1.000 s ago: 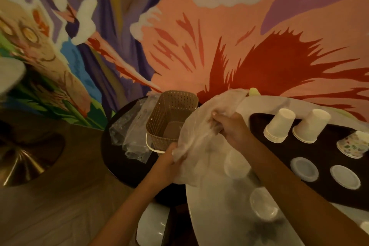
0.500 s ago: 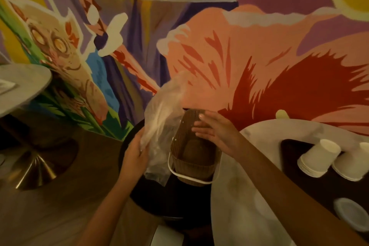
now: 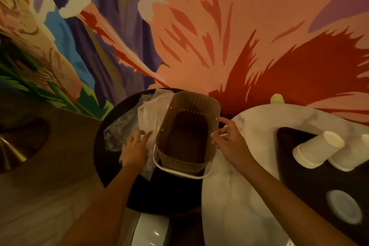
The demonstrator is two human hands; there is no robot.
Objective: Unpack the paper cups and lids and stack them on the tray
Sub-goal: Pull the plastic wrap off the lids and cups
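Observation:
Two upside-down stacks of white paper cups (image 3: 317, 152) lean on the dark tray (image 3: 289, 146) at the right, and a clear lid (image 3: 345, 205) lies flat nearer me on the same tray. A brown perforated basket (image 3: 189, 106) with a white handle stands empty in the middle. My left hand (image 3: 135, 146) rests with straight fingers on crumpled plastic wrap (image 3: 147, 114) just left of the basket. My right hand (image 3: 229, 140) touches the basket's right rim with loosely bent fingers.
The basket and wrap sit on a dark round table (image 3: 111, 156). The tray lies on a white marble table (image 3: 239, 185) to the right. A painted mural wall stands right behind both tables. Wooden floor lies to the left.
My left hand has lowered the plastic wrap onto the dark round table beside the basket. My right hand moved from over the basket to its right rim.

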